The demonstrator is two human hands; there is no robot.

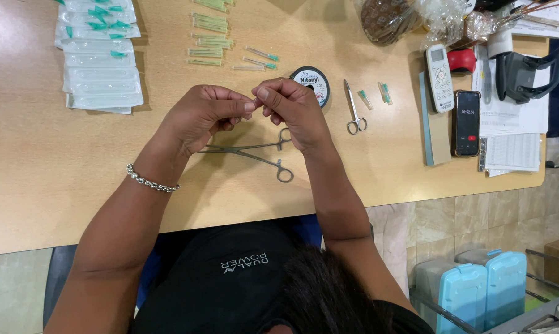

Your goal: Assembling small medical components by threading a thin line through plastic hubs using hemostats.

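Upper left: stack of sealed clear packets (100,68), unopened; loose green-capped needles (208,43) beside. Centre: left hand (202,114) and right hand (292,108) meet fingertip to fingertip, pinching small item, too small to identify, above bench (44,173). Forceps (255,151) lie idle below hands. Thread spool (311,83), scissors (354,111) right of hands. Far right: remote (440,77), phone (466,122). Nothing obstructs hands.

2 hands (208,114) (292,105) meet. Below them: 1 pair of forceps (255,153). Right: 1 pair of small scissors (354,108), 1 remote (439,77), 1 phone (466,122). Above: 1 thread spool (313,83).
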